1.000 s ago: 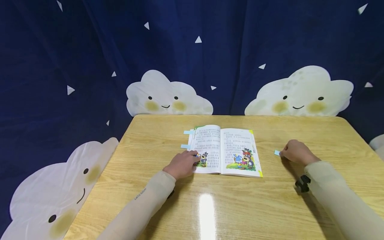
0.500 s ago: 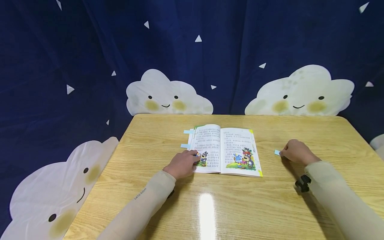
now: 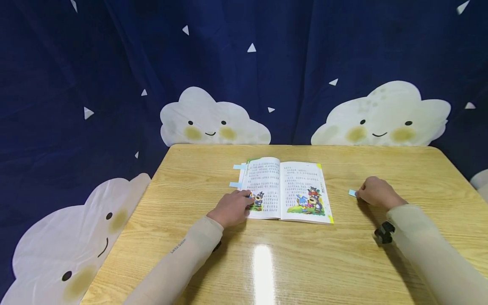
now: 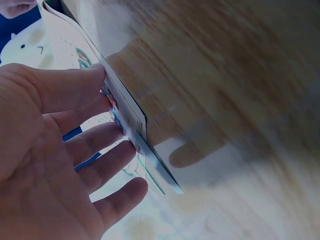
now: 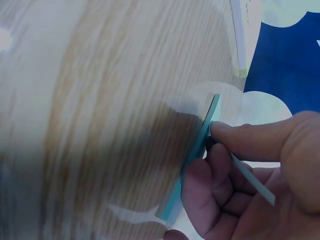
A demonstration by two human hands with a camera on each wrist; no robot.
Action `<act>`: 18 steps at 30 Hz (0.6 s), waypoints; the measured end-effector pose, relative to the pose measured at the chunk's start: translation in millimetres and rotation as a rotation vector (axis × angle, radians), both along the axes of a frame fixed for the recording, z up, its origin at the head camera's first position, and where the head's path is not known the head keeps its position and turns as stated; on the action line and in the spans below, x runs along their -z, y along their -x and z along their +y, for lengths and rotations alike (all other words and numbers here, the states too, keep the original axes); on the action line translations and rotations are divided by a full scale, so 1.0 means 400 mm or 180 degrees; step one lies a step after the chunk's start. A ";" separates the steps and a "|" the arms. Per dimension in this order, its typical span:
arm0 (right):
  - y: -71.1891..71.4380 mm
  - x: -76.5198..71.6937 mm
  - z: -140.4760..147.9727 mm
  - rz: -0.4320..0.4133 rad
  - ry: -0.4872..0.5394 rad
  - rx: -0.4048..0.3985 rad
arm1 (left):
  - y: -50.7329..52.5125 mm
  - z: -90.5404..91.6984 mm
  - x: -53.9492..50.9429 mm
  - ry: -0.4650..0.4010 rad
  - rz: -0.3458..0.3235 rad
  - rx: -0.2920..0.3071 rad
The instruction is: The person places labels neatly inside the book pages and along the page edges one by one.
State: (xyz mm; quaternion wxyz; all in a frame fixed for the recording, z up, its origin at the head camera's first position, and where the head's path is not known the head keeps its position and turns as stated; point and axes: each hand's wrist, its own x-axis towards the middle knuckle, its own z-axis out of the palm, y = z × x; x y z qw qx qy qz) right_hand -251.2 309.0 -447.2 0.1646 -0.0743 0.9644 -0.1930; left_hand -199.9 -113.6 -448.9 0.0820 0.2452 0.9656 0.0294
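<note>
An open picture book [image 3: 295, 176] lies on the wooden table, with printed text and cartoon animals on both pages. Two light blue sticky tabs [image 3: 235, 184] stick out past its left edge. My left hand [image 3: 230, 208] rests on the lower left page; in the left wrist view its fingers [image 4: 107, 167] are spread and fairly straight, fingertips against the page. To the right of the book, my right hand [image 3: 377, 192] is over a light blue sticky-note pad [image 3: 352, 193]. In the right wrist view, thumb and fingers pinch a pale strip [image 5: 254, 185] at the pad [image 5: 192, 152].
The light wooden table [image 3: 312, 262] extends around the book, with a bright reflection near its front. A dark blue curtain [image 3: 289, 63] with white clouds hangs behind and to the left. A black device [image 3: 385, 232] is on the right wrist.
Both hands and the book hold their places. The head view has shifted very slightly.
</note>
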 end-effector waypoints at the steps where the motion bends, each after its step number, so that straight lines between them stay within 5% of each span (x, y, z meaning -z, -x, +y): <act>1: 0.000 -0.001 0.000 -0.0007 0.0000 0.0005 | 0.000 0.000 0.000 0.0005 -0.0001 -0.0001; 18: 0.003 0.005 0.001 -0.0012 -0.0007 -0.0010 | -0.003 0.002 -0.003 0.0032 -0.0033 -0.0039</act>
